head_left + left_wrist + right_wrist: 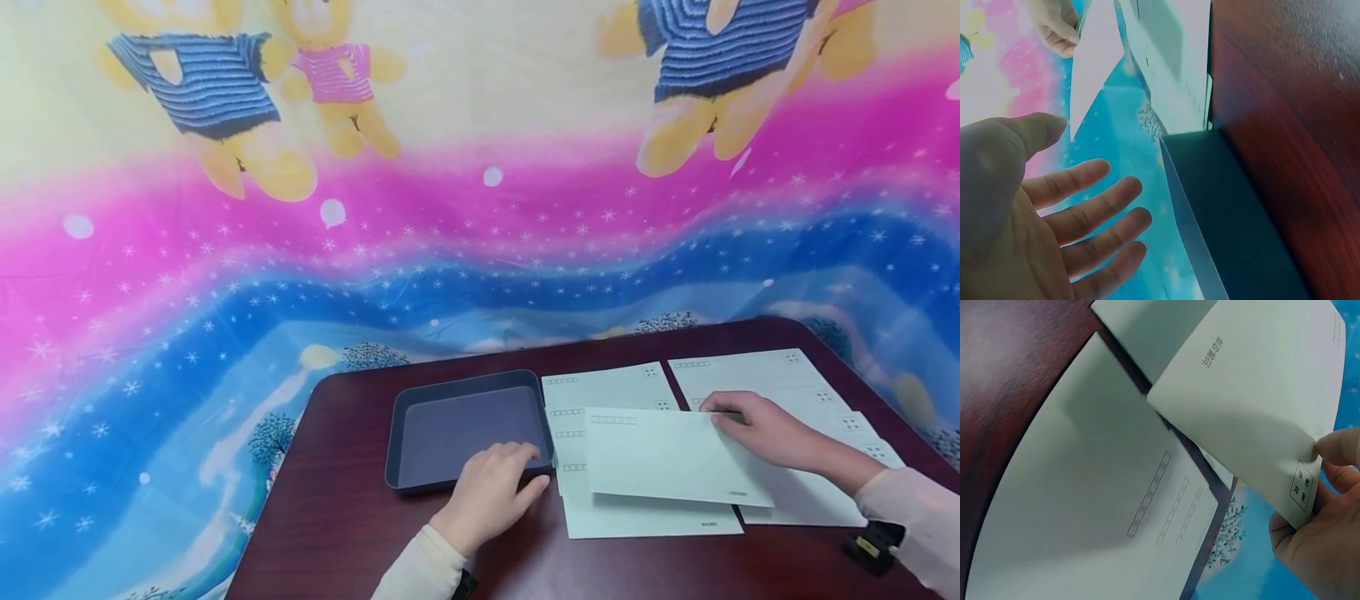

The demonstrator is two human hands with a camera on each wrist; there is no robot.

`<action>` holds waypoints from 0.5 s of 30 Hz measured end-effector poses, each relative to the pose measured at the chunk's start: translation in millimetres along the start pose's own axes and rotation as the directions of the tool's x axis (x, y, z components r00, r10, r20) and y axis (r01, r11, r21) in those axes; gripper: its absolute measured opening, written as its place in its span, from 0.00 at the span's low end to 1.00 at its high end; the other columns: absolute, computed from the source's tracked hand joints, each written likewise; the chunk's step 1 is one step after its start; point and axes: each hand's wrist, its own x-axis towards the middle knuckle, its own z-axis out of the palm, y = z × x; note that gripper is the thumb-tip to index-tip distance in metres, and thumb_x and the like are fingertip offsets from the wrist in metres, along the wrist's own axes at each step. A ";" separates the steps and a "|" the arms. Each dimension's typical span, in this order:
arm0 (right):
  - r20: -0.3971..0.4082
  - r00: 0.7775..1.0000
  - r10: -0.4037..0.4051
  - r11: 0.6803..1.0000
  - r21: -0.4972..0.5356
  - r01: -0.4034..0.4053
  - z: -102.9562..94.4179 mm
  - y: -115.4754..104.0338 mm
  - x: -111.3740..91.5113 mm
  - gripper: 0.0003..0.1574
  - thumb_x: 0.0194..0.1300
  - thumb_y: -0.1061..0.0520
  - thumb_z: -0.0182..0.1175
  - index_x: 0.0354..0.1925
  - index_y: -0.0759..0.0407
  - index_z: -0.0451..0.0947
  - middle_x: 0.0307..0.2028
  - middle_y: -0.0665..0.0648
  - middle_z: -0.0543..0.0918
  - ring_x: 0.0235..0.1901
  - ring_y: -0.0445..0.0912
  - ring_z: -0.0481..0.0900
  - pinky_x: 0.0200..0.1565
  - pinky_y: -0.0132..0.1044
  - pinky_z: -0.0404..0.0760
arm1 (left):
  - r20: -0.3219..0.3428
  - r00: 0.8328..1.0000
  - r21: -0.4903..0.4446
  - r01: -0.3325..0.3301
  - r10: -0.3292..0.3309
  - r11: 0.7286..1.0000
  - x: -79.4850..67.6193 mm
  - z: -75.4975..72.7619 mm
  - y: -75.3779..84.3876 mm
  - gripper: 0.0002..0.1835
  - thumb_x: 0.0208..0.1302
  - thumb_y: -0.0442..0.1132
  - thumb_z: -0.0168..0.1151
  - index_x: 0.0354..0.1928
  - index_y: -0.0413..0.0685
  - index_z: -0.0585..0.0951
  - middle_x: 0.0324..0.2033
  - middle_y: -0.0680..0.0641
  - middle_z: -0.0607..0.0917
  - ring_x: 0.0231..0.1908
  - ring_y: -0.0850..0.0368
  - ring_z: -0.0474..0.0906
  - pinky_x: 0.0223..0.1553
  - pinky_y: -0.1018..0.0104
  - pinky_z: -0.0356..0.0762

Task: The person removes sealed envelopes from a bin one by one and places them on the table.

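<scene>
My right hand (761, 429) pinches one pale green envelope (660, 458) by its upper right edge, lifted and slightly tilted above the other envelopes. In the right wrist view thumb and fingers grip the corner of this envelope (1241, 394), near a small printed box. My left hand (491, 492) is over the near right corner of a dark grey tray (465, 433). In the left wrist view the left hand (1054, 219) has its fingers spread and relaxed, holding nothing, beside the tray wall (1191, 225).
Two overlapping columns of envelopes lie right of the tray: a left column (622, 517) and a right column (742, 367). All stand on a dark red-brown table (315, 517). A cartoon-bear cloth (450, 217) hangs behind the table's far edge.
</scene>
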 end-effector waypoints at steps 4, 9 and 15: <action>0.002 1.000 -0.020 1.000 0.019 0.019 -2.7 7.3 -6.8 0.14 0.71 0.69 0.56 0.39 0.51 0.82 0.38 0.46 0.85 0.37 0.28 0.75 0.35 0.31 0.75 | -0.010 0.999 0.029 -0.044 0.045 0.999 0.4 3.8 5.6 0.16 0.71 0.52 0.62 0.51 0.52 0.84 0.43 0.52 0.89 0.41 0.57 0.85 0.38 0.63 0.81; 0.000 0.998 -0.067 0.997 0.022 0.067 -6.8 17.1 -13.6 0.17 0.71 0.70 0.56 0.39 0.49 0.82 0.36 0.43 0.84 0.37 0.29 0.76 0.34 0.30 0.74 | -0.039 0.994 0.069 -0.095 0.098 0.993 1.8 8.1 11.3 0.14 0.70 0.52 0.62 0.50 0.53 0.84 0.39 0.54 0.89 0.37 0.59 0.83 0.35 0.67 0.79; 0.001 0.996 -0.086 0.996 0.020 0.086 -11.5 28.9 -20.4 0.18 0.70 0.71 0.56 0.38 0.49 0.82 0.36 0.42 0.84 0.36 0.29 0.76 0.33 0.29 0.73 | -0.050 0.990 0.092 -0.127 0.132 0.988 3.7 12.2 18.1 0.14 0.69 0.53 0.62 0.48 0.55 0.84 0.36 0.57 0.87 0.34 0.62 0.80 0.33 0.71 0.75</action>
